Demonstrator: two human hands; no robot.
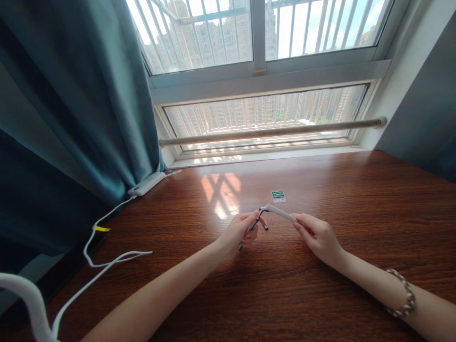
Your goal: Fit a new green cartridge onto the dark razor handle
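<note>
My left hand (238, 232) is closed around a dark metal tool (253, 224) with two spread arms, one ending below the fingers and one sticking out at their right. I cannot make out its exact kind. My right hand (318, 237) pinches the near end of a slim, pale grey stick (281, 213) between thumb and fingers. The stick slants up to the left, where its far end meets the head of the dark tool. Just beyond them on the table lies a small clear pack (278, 196) with green and dark strips in it.
The brown wooden table (374, 209) reaches to a window with a rail (278, 132) across it. At the left are a white power strip (147, 184), a white cable (89, 247) with a yellow tag (102, 229), and a blue curtain (96, 95). A thick white tube (24, 297) curves in at lower left.
</note>
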